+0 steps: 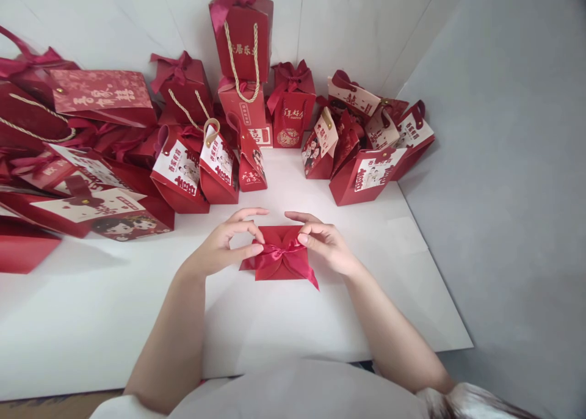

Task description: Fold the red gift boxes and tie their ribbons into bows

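Note:
A small red gift box [274, 234] with a red satin ribbon bow [284, 257] stands on the white table [284, 321] in front of me. My left hand [229, 242] pinches the bow's left loop between thumb and forefinger. My right hand [323, 242] pinches the bow's right loop the same way. Both hands sit over the top of the box, their other fingers curled.
Many red gift bags and boxes crowd the far side: a stacked pair with a rope handle [242, 58], a group at the right [370, 150], flat boxes piled at the left [68, 162]. A grey wall [513, 162] closes the right side.

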Available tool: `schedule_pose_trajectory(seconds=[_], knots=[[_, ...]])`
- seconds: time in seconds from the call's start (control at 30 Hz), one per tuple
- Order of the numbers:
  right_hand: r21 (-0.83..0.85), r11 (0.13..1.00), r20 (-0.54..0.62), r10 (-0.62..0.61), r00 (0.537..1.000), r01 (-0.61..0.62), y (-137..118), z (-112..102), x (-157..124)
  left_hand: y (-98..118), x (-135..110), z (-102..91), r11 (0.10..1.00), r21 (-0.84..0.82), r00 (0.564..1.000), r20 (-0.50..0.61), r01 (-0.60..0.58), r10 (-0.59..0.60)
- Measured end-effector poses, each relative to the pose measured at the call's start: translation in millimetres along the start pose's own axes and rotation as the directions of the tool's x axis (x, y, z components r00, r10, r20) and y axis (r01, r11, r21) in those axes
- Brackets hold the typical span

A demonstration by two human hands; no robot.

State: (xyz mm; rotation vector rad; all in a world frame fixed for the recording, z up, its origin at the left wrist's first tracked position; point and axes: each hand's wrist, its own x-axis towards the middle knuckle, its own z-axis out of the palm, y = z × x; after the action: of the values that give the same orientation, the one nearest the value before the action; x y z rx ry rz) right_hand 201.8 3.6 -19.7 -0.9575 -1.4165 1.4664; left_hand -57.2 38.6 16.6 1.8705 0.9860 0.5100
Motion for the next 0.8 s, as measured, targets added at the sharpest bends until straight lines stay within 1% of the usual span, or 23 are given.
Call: schedule_pose_trajectory(seconds=[0.07,0.2,0.27,0.4,0.53,0.57,0.63,0.7,0.73,0.8], knots=[[0.025,1.0,-0.001,-0.002,1.0,0.002,0.9,0.3,-0.1,0.6,0.3,0.7,1.0,-0.009,1.0,0.003,0.003,-0.003],[0.09,0.996,-0.003,-0.009,1.0,0.009,-0.2,0.0,-0.9,0.3,2.9,5.3,0.991,-0.133,1.0,0.01,0.012,-0.011],[0.098,0.995,0.006,-0.006,1.0,0.005,-1.5,-0.1,-1.2,0.1,4.9,9.6,0.987,-0.159,1.0,0.0,0.019,-0.019],[0.071,0.997,0.008,0.011,1.0,-0.012,-1.7,1.8,-1.3,1.2,8.7,20.9,0.988,-0.152,0.997,-0.069,0.021,-0.032],[0.028,0.999,-0.022,-0.018,1.0,0.018,-0.9,3.5,-1.3,6.5,9.4,28.0,0.99,-0.141,0.991,-0.134,-0.015,-0.004],[-0.013,0.999,-0.059,-0.031,0.998,0.031,-2.1,2.6,-1.7,8.6,9.0,29.0,0.993,-0.112,0.99,-0.14,-0.028,0.012],[-0.17,0.985,-0.147,-0.042,0.988,0.017,-7.4,-2.4,-4.2,13.2,8.1,31.1,0.998,-0.032,0.99,-0.135,-0.046,0.041],[-0.357,0.932,-0.189,-0.005,0.982,-0.064,-16.0,-10.6,-8.7,17.4,7.8,33.7,0.998,0.035,0.992,-0.113,-0.047,0.051],[-0.426,0.897,-0.174,0.044,0.984,-0.115,-20.7,-15.1,-11.6,19.0,8.0,35.1,0.998,0.053,0.994,-0.102,-0.046,0.051],[-0.49,0.847,-0.092,0.183,0.979,-0.205,-28.5,-22.2,-17.3,20.8,8.9,37.9,0.997,0.061,0.995,-0.087,-0.045,0.05]])
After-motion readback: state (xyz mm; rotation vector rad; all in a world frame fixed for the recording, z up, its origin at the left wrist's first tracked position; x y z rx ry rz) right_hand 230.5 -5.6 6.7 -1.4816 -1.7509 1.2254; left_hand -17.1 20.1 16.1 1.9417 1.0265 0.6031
